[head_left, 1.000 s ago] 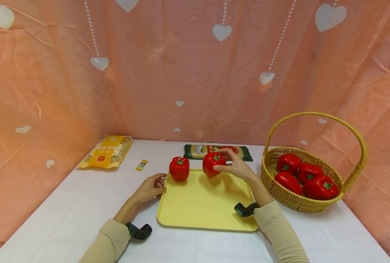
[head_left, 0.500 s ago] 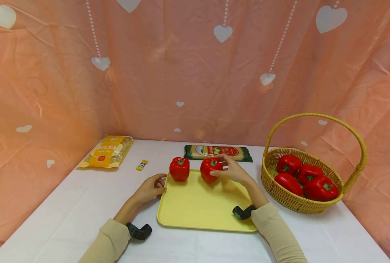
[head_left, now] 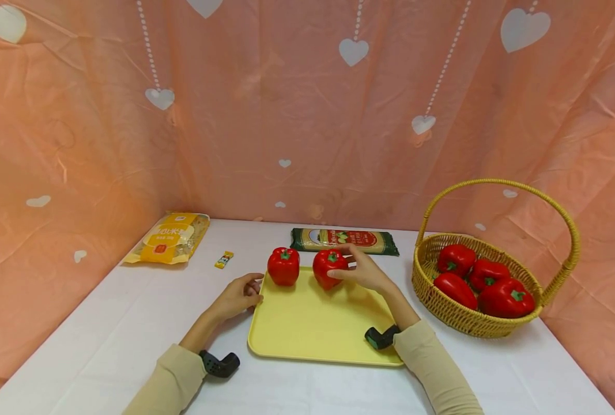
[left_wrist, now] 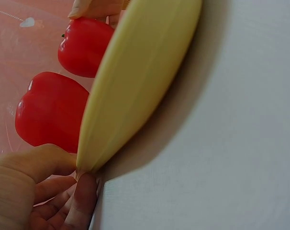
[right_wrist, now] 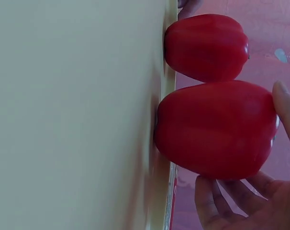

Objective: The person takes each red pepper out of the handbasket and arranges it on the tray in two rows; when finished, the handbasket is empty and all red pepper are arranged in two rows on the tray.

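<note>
My right hand (head_left: 365,271) holds a red bell pepper (head_left: 327,271) upright over the back of the yellow tray (head_left: 317,328). In the right wrist view, the thumb (right_wrist: 286,108) lies on one side of this pepper (right_wrist: 217,129) and the other fingers on the opposite side; its base is right at the tray surface. A second red bell pepper (head_left: 283,267) stands at the tray's back left corner. My left hand (head_left: 236,297) pinches the tray's left edge between thumb and fingers, as the left wrist view shows at the tray rim (left_wrist: 135,81).
A wicker basket (head_left: 452,320) with a tall handle stands at the right, with several red peppers (head_left: 506,297) inside. Behind the tray lies a green pasta pack (head_left: 348,239). At the back left are a yellow food bag (head_left: 168,237) and a small yellow packet (head_left: 223,260).
My right hand has moved the bell pepper down and to the left, closer to the other pepper on the tray. The left hand has stayed at the tray edge.
</note>
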The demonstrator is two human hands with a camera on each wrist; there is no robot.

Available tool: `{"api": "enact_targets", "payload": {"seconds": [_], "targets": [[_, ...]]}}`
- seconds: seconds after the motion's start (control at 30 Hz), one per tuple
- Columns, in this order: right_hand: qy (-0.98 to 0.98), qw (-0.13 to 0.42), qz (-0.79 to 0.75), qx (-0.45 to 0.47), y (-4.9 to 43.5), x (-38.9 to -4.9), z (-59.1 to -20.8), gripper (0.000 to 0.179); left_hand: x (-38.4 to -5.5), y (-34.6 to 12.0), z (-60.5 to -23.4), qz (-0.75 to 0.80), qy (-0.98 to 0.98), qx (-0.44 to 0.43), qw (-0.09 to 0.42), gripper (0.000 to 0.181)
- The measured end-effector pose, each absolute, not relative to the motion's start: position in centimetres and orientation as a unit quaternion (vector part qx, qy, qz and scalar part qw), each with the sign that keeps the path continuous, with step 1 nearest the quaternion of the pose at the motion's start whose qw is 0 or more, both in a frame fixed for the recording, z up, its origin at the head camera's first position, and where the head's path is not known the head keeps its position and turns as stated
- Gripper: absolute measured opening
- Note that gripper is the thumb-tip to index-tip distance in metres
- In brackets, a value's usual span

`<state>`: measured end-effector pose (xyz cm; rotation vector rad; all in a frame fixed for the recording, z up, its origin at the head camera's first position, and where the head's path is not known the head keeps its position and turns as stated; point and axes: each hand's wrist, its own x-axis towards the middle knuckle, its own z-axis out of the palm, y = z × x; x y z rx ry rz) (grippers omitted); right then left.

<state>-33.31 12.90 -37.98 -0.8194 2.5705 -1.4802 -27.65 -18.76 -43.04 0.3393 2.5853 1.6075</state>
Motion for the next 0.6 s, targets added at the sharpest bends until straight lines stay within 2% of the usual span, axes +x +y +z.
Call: {"api": "enact_targets", "payload": {"seconds": [0.6], "targets": [[0.823,0.065,-0.473,-0.309,13.40,-33.49,-38.15,0.076,-27.61,-18.77,-42.92,0.529,0.842,0.096,0.046,0.053]]}}
